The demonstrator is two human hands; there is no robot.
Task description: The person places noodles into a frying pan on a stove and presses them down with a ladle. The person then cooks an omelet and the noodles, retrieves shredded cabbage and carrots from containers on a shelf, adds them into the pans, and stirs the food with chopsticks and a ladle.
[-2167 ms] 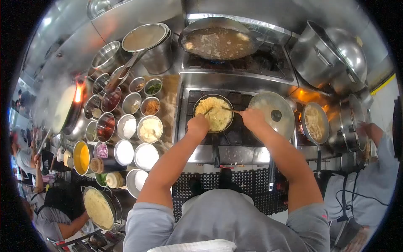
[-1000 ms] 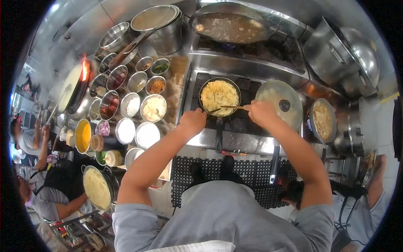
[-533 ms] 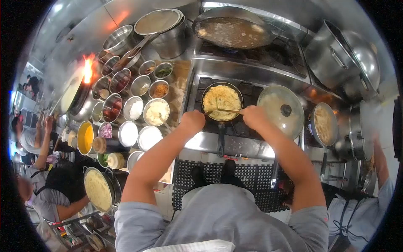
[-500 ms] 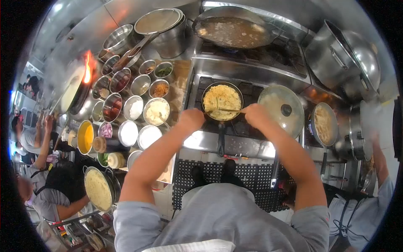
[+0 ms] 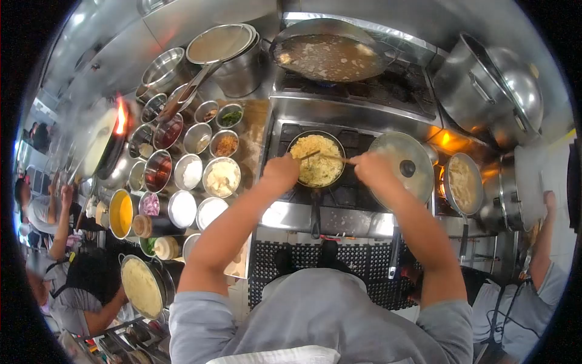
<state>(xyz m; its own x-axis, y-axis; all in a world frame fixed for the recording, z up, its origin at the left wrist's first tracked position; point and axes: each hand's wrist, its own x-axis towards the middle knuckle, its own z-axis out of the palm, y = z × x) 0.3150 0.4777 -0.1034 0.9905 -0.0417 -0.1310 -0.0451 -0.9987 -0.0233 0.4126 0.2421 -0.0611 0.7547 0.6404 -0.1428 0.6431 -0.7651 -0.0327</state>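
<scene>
A small black frying pan (image 5: 316, 229) sits on the burner in front of me, full of yellow, shredded-looking food (image 5: 316, 148). My left hand (image 5: 281, 171) is closed round a thin dark stick (image 5: 308, 155) at the pan's left edge. Opposite it, my right hand (image 5: 374, 167) grips a thin brown stick (image 5: 335, 159) that reaches over the food from the right. Both stick tips are at the middle of the food; I cannot tell what kind of utensils they are. Beside my right hand rests a glass lid (image 5: 397, 148) with a black knob.
Metal bowls of ingredients (image 5: 220, 177) crowd the left counter. A large wok of brown liquid (image 5: 327, 54) stands behind. To the right are a skillet (image 5: 464, 182) over flame and big pots (image 5: 479, 85). Co-workers stand at both sides; fire rises from a pan (image 5: 100, 142) far left.
The view has shifted slightly, so the stove appears lower. The food's near half looks looser and more stringy. Both hands still hold their sticks over the pan. Flame now shows by the right skillet.
</scene>
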